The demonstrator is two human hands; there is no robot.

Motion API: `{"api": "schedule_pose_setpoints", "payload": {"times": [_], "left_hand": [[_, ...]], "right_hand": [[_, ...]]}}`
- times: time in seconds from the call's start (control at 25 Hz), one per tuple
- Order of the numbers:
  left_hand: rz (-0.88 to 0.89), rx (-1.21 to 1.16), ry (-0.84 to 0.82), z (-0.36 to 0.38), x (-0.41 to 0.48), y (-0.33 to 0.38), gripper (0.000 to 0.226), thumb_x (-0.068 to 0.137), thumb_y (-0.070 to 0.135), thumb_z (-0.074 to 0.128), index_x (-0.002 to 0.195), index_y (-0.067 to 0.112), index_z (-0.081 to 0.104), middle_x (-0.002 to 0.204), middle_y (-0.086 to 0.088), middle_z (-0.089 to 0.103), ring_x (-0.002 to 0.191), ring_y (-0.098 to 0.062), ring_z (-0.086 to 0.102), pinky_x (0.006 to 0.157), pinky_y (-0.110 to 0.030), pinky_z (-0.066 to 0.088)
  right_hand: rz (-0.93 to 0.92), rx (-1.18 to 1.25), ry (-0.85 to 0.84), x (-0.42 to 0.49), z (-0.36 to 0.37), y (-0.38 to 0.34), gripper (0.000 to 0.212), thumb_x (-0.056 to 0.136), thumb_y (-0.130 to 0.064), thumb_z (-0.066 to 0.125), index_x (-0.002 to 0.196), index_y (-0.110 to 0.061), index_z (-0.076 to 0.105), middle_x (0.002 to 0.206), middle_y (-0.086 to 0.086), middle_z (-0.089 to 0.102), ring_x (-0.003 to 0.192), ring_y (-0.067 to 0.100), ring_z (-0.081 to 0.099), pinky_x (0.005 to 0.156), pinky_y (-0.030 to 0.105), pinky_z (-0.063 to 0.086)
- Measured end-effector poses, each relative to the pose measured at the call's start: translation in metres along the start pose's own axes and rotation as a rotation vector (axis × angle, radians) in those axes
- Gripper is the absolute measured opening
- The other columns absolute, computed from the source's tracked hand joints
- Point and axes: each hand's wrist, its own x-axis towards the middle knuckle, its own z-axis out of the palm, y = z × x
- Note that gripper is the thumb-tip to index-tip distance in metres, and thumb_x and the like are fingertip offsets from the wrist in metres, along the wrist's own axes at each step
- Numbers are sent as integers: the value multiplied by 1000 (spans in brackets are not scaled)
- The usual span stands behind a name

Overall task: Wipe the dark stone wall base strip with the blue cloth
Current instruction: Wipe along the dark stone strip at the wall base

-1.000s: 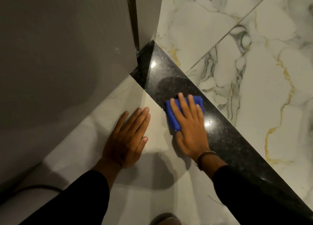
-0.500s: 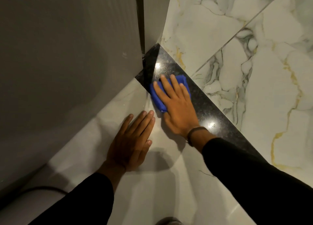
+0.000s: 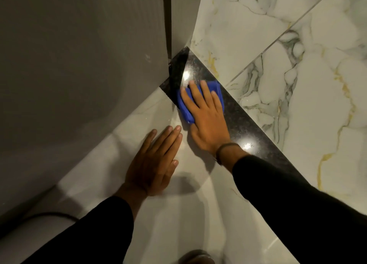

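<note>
The dark speckled stone strip (image 3: 244, 124) runs diagonally from the corner at upper middle down to the right, between the pale floor and the marbled wall. A folded blue cloth (image 3: 184, 107) lies on the strip near its corner end. My right hand (image 3: 206, 120) presses flat on the cloth, fingers spread toward the corner, covering most of it. My left hand (image 3: 155, 162) rests palm-down on the pale floor tile just left of the strip, holding nothing.
A grey wall panel (image 3: 79, 75) with a vertical gap stands at left and meets the strip at the corner. White marbled tiles with gold veins (image 3: 297, 75) rise to the right. A dark cable (image 3: 49, 216) lies at lower left. Part of a foot (image 3: 196, 257) shows at the bottom.
My right hand slid the blue cloth up along the strip toward the corner over the last second. My left hand stayed flat on the floor.
</note>
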Motion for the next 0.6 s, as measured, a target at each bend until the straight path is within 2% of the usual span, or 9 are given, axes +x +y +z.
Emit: {"api": "schedule_pose_setpoints", "payload": {"times": [0.16,0.24,0.32,0.44,0.52,0.6], "left_hand": [[7,41,14,2,1,-2,71,102,34,42,168,10,35,180,-10,32,167,-28,29,134,-56,28],[14,70,31,4,-2,-2,71,103,33,41,170,10,31,180,-10,30,168,-28,26,136,-53,23],[34,73,53,6,-2,-1,70,105,32,38,170,9,29,180,-11,29,168,-28,24,137,-52,19],[41,95,29,5,0,-3,72,104,31,41,171,9,25,182,-11,24,169,-27,20,138,-52,14],[19,120,9,4,-9,1,73,104,31,39,172,10,21,183,-11,21,170,-28,17,137,-53,15],[19,131,-17,13,-21,32,70,106,32,34,172,10,20,183,-12,20,169,-29,18,136,-57,18]], "right_hand": [[44,17,56,3,4,6,80,89,-27,40,166,-22,23,176,10,13,163,37,-1,130,53,-7],[86,25,93,13,9,-6,78,89,-34,31,166,-22,24,176,11,14,163,38,1,130,54,-5],[46,12,79,0,14,-11,80,88,-40,23,167,-23,22,176,9,13,163,36,0,130,53,-6],[-24,48,25,-80,23,10,78,91,-32,34,167,-27,19,177,5,10,164,32,-5,132,54,-6],[71,66,9,-152,21,39,89,83,-24,46,167,-26,18,178,4,6,164,32,-7,131,59,1],[201,70,42,-200,17,78,91,80,-22,49,167,-23,21,177,7,8,163,36,-2,129,62,8]]}}
